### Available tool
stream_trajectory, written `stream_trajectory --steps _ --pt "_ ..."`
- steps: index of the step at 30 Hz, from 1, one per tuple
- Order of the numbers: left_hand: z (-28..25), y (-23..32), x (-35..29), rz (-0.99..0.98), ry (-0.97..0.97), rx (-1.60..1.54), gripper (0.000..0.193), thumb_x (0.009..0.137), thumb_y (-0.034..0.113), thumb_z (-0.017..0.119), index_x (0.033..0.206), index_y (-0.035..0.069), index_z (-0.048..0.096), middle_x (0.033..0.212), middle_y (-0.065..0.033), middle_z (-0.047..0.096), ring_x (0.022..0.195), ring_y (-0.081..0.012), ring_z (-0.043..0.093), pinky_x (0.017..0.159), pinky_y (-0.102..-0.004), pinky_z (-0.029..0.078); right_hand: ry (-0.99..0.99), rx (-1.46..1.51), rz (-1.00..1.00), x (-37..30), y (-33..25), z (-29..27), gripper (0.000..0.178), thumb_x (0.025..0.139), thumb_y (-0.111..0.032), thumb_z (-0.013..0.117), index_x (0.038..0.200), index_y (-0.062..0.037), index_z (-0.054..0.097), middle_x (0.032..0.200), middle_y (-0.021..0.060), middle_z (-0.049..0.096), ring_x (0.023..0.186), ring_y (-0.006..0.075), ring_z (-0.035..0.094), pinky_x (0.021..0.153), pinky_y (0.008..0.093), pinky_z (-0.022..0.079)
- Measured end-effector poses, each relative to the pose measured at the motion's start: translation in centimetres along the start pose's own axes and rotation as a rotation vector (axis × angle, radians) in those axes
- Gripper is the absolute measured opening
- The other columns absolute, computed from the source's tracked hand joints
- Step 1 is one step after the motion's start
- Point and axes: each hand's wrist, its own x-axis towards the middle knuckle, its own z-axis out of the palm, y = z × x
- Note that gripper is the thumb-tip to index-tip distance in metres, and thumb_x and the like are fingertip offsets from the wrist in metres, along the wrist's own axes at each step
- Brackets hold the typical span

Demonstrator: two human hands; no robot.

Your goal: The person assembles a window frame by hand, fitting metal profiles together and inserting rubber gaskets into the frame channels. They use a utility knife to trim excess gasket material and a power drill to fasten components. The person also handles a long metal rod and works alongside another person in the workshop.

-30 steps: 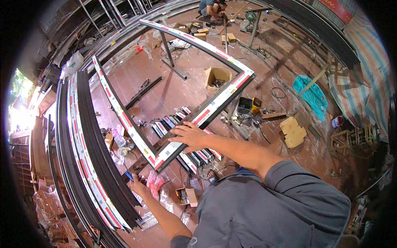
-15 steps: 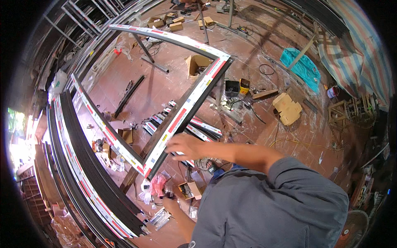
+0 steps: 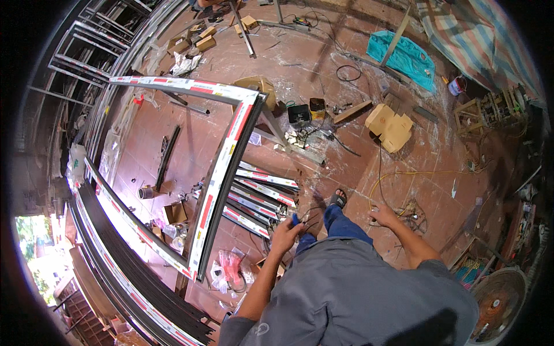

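My left hand (image 3: 285,235) is closed around a small blue-and-dark tool (image 3: 295,219) whose kind I cannot make out. It hovers beside the lower ends of several short taped profiles (image 3: 262,190). My right hand (image 3: 384,215) is out to the right above the floor, fingers loosely bent and apart, with nothing visible in it. Left of me lies a large rectangular metal frame (image 3: 209,210), dark at the sides and covered with white-and-red protective film. Neither hand touches it.
Long dark profiles (image 3: 124,254) are stacked along the left. Ahead are a black bin (image 3: 299,115), a flattened cardboard box (image 3: 392,128) and a teal sheet (image 3: 407,57). A yellow cord (image 3: 424,172) crosses the floor at right, and a round fan-like machine (image 3: 497,303) stands behind it.
My right hand has left the frame's near corner and swung out to the right. My left hand has risen from beside the plastic bags, holding the blue tool. The view has shifted right.
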Motion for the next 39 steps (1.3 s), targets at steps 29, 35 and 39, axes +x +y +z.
stream_trajectory --steps 29,35,39 --pt "-14.2 24.6 23.7 0.502 0.989 0.875 0.046 0.087 0.022 0.079 0.132 0.018 0.069 0.125 -0.0171 0.066 0.107 -0.0357 0.065 0.091 -0.0461 0.048 0.389 0.977 0.347 9.7 -4.9 -17.1 0.028 0.098 -0.025 0.062 0.121 -0.0082 0.059 0.084 0.0093 0.068 0.065 0.0193 0.064 0.061 0.0334 0.052" --pt "-13.9 25.1 21.4 0.510 0.982 0.942 0.042 0.084 0.022 0.081 0.125 0.017 0.072 0.122 -0.0134 0.067 0.106 -0.0328 0.065 0.091 -0.0438 0.047 0.246 0.768 -0.007 21.0 -4.7 -20.3 0.032 0.097 -0.025 0.068 0.123 -0.0061 0.064 0.089 0.0083 0.069 0.069 0.0154 0.064 0.063 0.0319 0.052" --pt "-13.9 26.1 21.8 0.389 1.044 0.863 0.046 0.083 0.030 0.084 0.123 0.010 0.072 0.111 -0.0171 0.070 0.102 -0.0339 0.067 0.089 -0.0446 0.051 0.253 0.343 -0.168 26.6 -14.5 -22.9 0.040 0.092 -0.027 0.071 0.125 -0.0043 0.068 0.091 0.0107 0.071 0.075 0.0205 0.067 0.070 0.0346 0.054"
